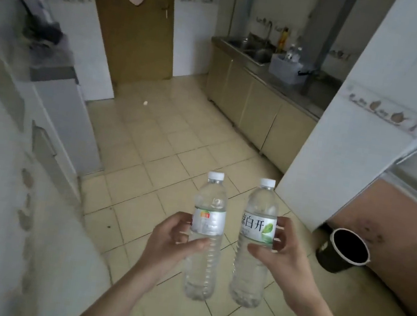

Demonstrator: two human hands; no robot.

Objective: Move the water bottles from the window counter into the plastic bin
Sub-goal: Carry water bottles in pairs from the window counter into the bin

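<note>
I hold two clear water bottles with white caps upright over the tiled floor. My left hand (171, 241) grips the left bottle (210, 209) at its label. My right hand (282, 251) grips the right bottle (261, 211), whose label has a green leaf. Far ahead on the counter beside the sink stands a translucent plastic bin (285, 69) with a couple of bottles standing in it.
A steel sink (247, 46) sits in the beige cabinet counter at the back right. A brown door (132, 26) is straight ahead. A black waste bucket (342, 253) stands on the floor at right beside a white pillar (338, 138). A white wall runs along the left.
</note>
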